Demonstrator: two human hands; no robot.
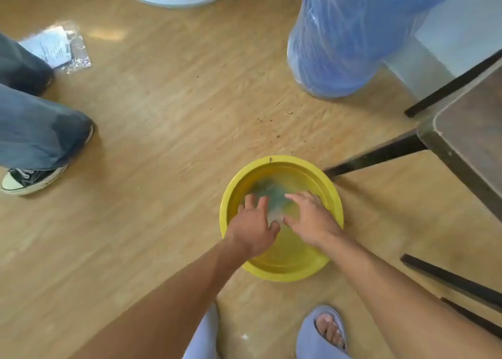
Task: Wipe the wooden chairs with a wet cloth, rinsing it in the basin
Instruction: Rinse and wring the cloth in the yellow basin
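A yellow basin (282, 273) with water in it stands on the wooden floor in front of me. A green-blue cloth (267, 191) lies under the water, blurred. My left hand (254, 229) and my right hand (309, 220) are both inside the basin, fingers spread, lying flat on the cloth's near part. I cannot tell whether the thumbs pinch it. A dark wooden chair (472, 130) with black legs stands just right of the basin.
Another person's legs in jeans and sneakers (40, 141) stand at the left. A big blue water bottle wrapped in plastic (350, 38) stands behind the basin. A plastic bag with paper (58, 47) lies at far left. My slippered foot (324, 334) is near the basin.
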